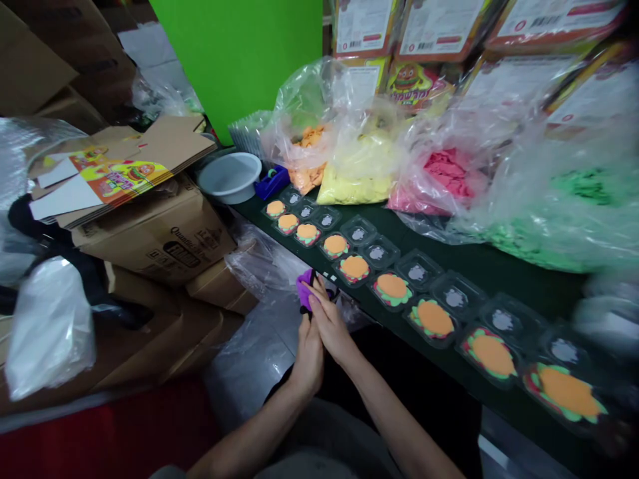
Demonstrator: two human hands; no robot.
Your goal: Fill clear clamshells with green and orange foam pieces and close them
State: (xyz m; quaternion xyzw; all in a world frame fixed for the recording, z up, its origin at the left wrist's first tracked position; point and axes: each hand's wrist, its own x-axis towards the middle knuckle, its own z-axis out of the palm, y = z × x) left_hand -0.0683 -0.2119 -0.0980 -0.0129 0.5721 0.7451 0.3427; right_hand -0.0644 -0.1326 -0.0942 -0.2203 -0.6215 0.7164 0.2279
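A small purple piece is held between both hands just off the near edge of the desk. The left hand is placed below and slightly behind the right hand, the two being pressed against each other. The grip of the right hand is closed on the purple piece, with fingertips seen on its right side; a small dark part is seen at the top of the piece, but what it is cannot be told. The fingers of the left hand are largely hidden behind the right hand, so whether that grip is clamped on the piece cannot be told.

Just to the right of the grip and beyond it, a row of clear plastic trays is laid along the dark desk. The nearer cups of the trays are filled with orange burger-shaped pieces ringed in green and red, while the farther cups hold small grey shapes. Farther beyond the grip, a white bowl and a blue tape dispenser are set at the far end of the row. Behind the trays, clear bags of coloured material are piled: an orange bag, a yellow bag, a pink bag and a green bag. To the left of the grip, cardboard boxes are stacked, with flattened printed cartons lying on top.
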